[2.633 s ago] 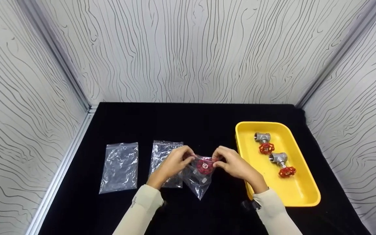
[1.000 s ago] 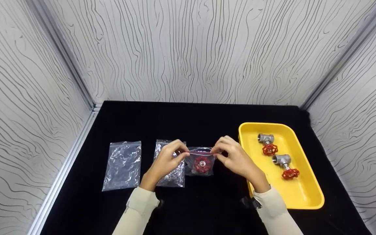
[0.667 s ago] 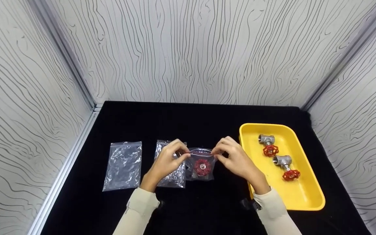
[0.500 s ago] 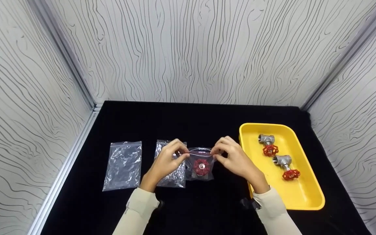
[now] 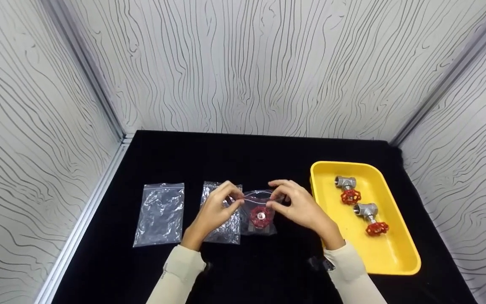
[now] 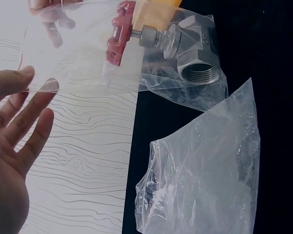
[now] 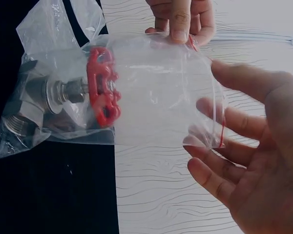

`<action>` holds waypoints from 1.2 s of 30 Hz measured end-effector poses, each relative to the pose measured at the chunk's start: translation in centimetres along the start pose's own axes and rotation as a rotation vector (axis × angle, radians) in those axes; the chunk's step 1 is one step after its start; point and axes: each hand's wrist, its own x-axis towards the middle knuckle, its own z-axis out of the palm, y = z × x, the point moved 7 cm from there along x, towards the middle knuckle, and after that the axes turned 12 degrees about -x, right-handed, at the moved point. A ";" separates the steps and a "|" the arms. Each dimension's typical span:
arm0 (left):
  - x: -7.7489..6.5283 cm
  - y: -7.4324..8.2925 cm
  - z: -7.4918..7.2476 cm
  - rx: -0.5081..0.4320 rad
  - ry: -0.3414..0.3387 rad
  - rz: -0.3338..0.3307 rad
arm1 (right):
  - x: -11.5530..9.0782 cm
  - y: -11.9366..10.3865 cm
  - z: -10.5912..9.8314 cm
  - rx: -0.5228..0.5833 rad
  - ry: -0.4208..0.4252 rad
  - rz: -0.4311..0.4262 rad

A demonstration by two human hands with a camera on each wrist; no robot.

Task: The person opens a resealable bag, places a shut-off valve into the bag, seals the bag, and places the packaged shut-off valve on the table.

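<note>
A: First the fingers, please. Holding what?

B: With the left hand [image 5: 217,209], pinching one end of the mouth of the clear bag [image 7: 156,107] between thumb and forefinger. With the right hand [image 5: 295,207], only touching the other end: fingers spread and loosely bent, thumb at the edge, a wide gap between.

A: And inside the bag?

B: One metal valve [image 5: 261,216] with a red wheel, low down, seen through the plastic. Resting on the table [image 5: 226,160] or hanging a little above? Cannot tell.

A: Any danger from here?

B: At the mouth, most probably. Bowed apart in the middle, showing two separate lines. With so loose a touch at the right, easy to press the lips together out of line and leave a gap there. Also, from the weight of the metal, a risk of slipping out of the left pinch. From the hard pipe ends, perhaps a small tear.

A: Further out?

B: Just beside, partly behind the left hand, a second bag [image 5: 228,228], flat: easy to drag along by a careless wrist. Further left, a third bag [image 5: 158,215], also flat. To the right, a yellow tray [image 5: 390,253] with two more valves [image 5: 346,183], possible to bump with the right sleeve [image 5: 346,257].
</note>
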 end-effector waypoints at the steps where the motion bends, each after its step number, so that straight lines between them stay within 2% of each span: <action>1: 0.0 -0.1 0.0 -0.003 0.003 -0.005 | 0.0 0.1 0.1 0.006 0.000 0.013; 6: -0.3 -0.6 0.0 -0.040 0.007 -0.058 | 0.1 0.3 0.1 0.041 0.021 0.028; 10: -0.7 -1.2 0.1 -0.119 0.001 -0.123 | 0.0 0.2 0.2 0.051 0.068 0.009; 13: -0.9 -1.3 0.0 -0.185 0.004 -0.142 | 0.0 0.2 0.2 0.048 0.109 -0.004; 17: -0.9 -1.0 -0.3 -0.197 0.017 -0.102 | 0.1 -0.1 0.3 0.049 0.149 -0.017; 20: -0.9 -0.7 -0.4 -0.157 0.025 -0.059 | 0.3 -0.4 0.5 0.030 0.158 -0.023; 27: -1.1 -0.8 -0.5 -0.110 0.020 -0.040 | 1.1 -1.4 1.4 -0.050 0.090 -0.024; 31: -1.1 -0.7 -0.4 -0.084 0.024 -0.007 | 1.7 -2.3 1.9 -0.099 0.094 -0.100; 36: -1.1 -0.4 -0.3 -0.070 0.037 0.025 | 2.3 -3.4 2.4 -0.127 0.157 -0.178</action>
